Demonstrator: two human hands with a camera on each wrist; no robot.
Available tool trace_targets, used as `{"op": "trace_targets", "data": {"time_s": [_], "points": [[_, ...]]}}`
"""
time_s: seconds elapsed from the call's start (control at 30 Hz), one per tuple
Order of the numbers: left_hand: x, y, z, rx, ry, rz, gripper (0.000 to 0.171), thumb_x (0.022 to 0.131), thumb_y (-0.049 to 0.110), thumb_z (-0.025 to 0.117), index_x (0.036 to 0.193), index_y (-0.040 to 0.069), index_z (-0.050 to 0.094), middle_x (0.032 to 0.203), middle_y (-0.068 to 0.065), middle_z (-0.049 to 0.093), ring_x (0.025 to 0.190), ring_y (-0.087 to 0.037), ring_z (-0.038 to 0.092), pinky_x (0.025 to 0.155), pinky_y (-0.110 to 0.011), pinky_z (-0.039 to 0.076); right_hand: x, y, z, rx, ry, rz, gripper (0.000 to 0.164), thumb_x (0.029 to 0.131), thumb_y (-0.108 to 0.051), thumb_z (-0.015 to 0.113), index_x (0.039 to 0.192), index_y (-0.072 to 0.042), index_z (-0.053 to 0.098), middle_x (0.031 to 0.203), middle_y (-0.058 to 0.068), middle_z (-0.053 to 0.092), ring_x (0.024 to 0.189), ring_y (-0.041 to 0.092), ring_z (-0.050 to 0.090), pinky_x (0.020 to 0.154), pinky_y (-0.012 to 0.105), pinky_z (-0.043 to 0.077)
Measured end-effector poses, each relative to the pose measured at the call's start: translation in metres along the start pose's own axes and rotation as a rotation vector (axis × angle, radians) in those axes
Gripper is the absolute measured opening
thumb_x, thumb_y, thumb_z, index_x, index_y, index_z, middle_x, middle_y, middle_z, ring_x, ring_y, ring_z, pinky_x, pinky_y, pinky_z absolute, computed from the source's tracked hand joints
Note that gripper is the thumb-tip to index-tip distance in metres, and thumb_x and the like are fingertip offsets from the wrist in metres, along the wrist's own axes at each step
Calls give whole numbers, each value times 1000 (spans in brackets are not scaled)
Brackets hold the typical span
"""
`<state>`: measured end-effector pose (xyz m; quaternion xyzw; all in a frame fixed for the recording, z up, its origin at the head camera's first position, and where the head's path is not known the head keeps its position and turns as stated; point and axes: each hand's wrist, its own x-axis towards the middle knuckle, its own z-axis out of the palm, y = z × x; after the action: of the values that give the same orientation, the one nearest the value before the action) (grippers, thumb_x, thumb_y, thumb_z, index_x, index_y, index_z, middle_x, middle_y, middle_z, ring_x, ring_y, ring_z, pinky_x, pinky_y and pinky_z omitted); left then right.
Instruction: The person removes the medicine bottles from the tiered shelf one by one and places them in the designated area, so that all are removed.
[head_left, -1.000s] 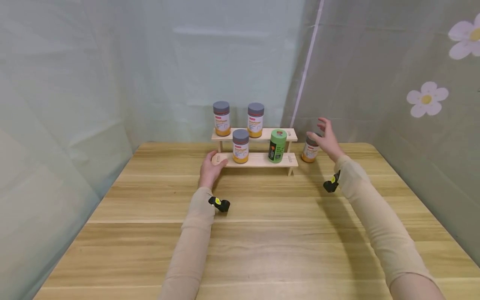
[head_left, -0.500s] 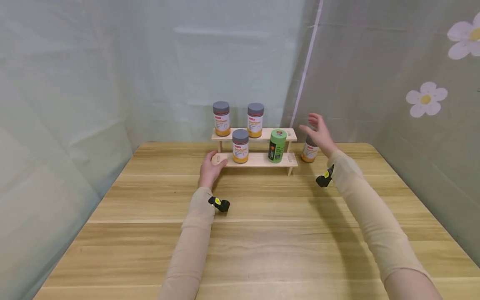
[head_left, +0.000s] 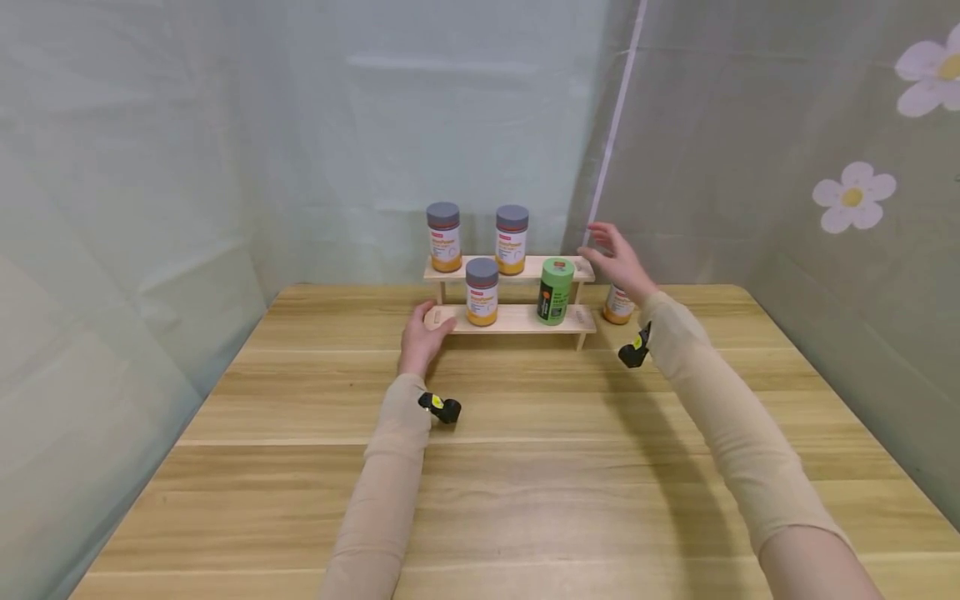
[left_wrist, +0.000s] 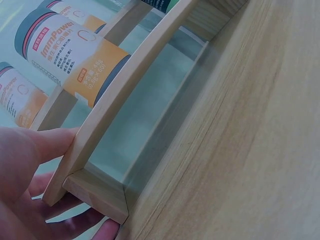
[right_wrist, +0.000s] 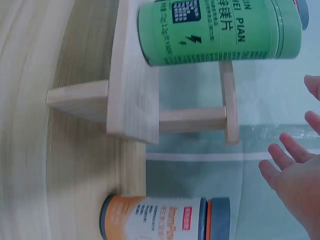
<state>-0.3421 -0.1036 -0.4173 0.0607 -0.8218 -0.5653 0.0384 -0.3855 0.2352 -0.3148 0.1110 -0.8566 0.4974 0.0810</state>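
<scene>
A two-tier wooden display rack (head_left: 525, 318) stands at the back of the table. My left hand (head_left: 422, 340) grips the left end of its lower shelf, thumb on top and fingers underneath in the left wrist view. My right hand (head_left: 621, 265) hovers by the right end of the upper shelf, fingers spread and holding nothing. A green bottle (head_left: 555, 292) stands on the lower shelf, right side. Left of it is a grey-lidded supplement bottle (head_left: 482, 293). Two similar bottles, a left one (head_left: 444, 238) and a right one (head_left: 512, 242), stand on the upper shelf.
Another grey-lidded bottle (head_left: 618, 307) stands on the wooden table (head_left: 510, 483) just right of the rack, partly hidden by my right hand in the head view. A pale curtain (head_left: 420, 125) hangs behind, and a flowered one (head_left: 750, 167) on the right.
My right hand has moved left, from over the bottle on the table to the upper shelf's right end. My left hand, the rack and the bottles have not visibly moved.
</scene>
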Motion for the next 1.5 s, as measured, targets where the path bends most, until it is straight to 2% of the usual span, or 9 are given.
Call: {"op": "trace_targets", "data": {"time_s": [0.23, 0.33, 0.47, 0.63, 0.83, 1.13, 1.33, 1.5], "points": [[-1, 1, -1, -4, 1, -6, 64, 92, 29, 65, 147, 14, 37, 157, -11, 34, 146, -30, 30, 122, -44, 23, 3, -12, 10, 38, -21, -2, 60, 95, -26, 60, 147, -15, 34, 155, 18, 33, 144, 36, 31, 119, 56, 24], [-1, 0, -1, -7, -1, -1, 64, 92, 30, 65, 147, 13, 37, 157, -12, 34, 146, -30, 30, 122, -44, 23, -1, -27, 14, 87, -42, -1, 59, 96, -22, 59, 148, -12, 32, 154, 21, 32, 143, 37, 31, 119, 54, 24], [0, -1, 0, -11, 1, 1, 64, 92, 29, 65, 147, 13, 37, 157, -12, 34, 146, -30, 30, 122, -44, 23, 1, -36, 19, 107, -50, -6, 58, 97, -20, 57, 148, -11, 32, 154, 20, 33, 142, 36, 34, 119, 52, 27], [1, -2, 0, -10, 5, -8, 63, 92, 29, 64, 147, 14, 37, 157, -11, 33, 146, -30, 29, 122, -45, 22, 14, -32, 26, 118, -56, -24, 56, 97, -25, 57, 148, -15, 33, 153, 18, 35, 141, 34, 36, 118, 51, 30], [-1, 0, -1, -12, 8, -5, 64, 92, 28, 65, 147, 13, 38, 156, -12, 35, 145, -31, 30, 122, -44, 23, 20, -42, 34, 182, -67, -13, 58, 98, -25, 56, 148, -13, 31, 152, 19, 36, 141, 34, 37, 117, 49, 32], [-1, 0, -2, -5, 23, 11, 63, 91, 28, 66, 146, 12, 39, 155, -13, 37, 145, -30, 32, 121, -43, 25, 25, -58, 48, 222, -100, -3, 57, 99, -23, 54, 149, -11, 28, 153, 19, 35, 141, 32, 38, 117, 45, 34], [-1, 1, 1, -20, 26, 15, 63, 91, 28, 66, 145, 12, 40, 155, -13, 37, 144, -30, 33, 121, -42, 25, 29, -65, 56, 208, -139, 15, 61, 98, -29, 55, 150, -14, 27, 154, 14, 34, 143, 31, 35, 118, 45, 33], [1, -2, 5, -16, 20, 24, 63, 90, 27, 67, 145, 11, 40, 154, -13, 39, 143, -30, 35, 121, -43, 26, 31, -63, 61, 197, -159, 44, 62, 97, -31, 57, 149, -17, 26, 154, 15, 33, 144, 32, 33, 118, 45, 33]]}}
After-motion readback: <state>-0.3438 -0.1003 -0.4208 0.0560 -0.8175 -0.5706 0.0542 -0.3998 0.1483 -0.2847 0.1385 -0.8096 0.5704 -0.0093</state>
